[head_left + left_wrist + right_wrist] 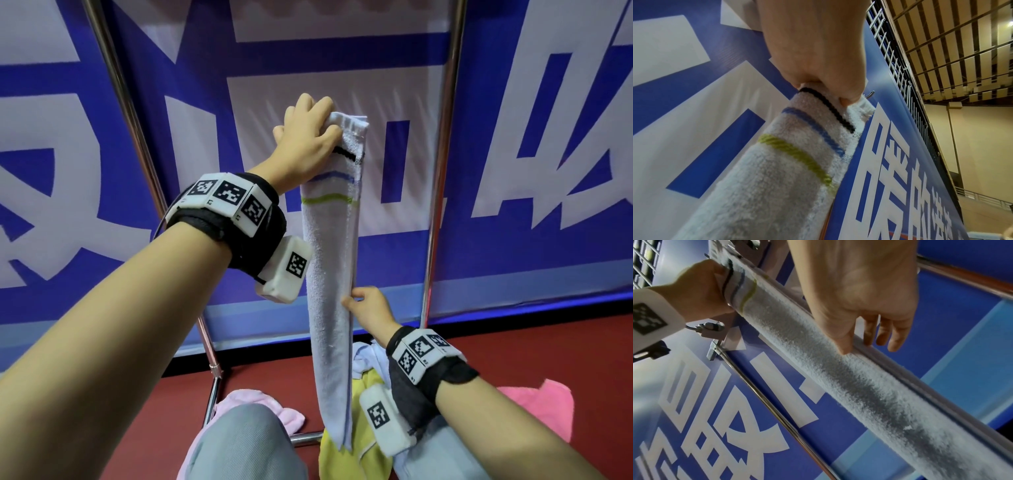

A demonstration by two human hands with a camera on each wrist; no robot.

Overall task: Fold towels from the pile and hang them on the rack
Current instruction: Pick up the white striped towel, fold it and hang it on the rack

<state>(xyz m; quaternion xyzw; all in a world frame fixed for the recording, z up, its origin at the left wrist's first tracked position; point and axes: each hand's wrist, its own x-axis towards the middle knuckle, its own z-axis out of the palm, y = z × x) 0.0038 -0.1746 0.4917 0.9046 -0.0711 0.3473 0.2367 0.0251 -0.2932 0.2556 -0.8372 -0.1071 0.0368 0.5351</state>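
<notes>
A white towel (332,274) with black, blue and green stripes near its top hangs straight down as a long narrow strip in front of the rack. My left hand (308,137) grips its top end in a fist, raised high; the left wrist view shows the fingers (818,56) curled round the bunched end of the towel (777,178). Lower down, my right hand (366,308) pinches the towel's right edge, thumb (844,350) on the front of the towel (838,369) and fingers behind. The towel's bottom tip hangs over the pile.
The rack's chrome uprights (137,137) (442,171) stand on either side of the towel, with a base bar (305,438) on the red floor. A yellow towel (346,455), pink towels (260,407) (534,404) and a pale blue one (366,356) lie by my knees. A blue and white banner (513,102) stands behind.
</notes>
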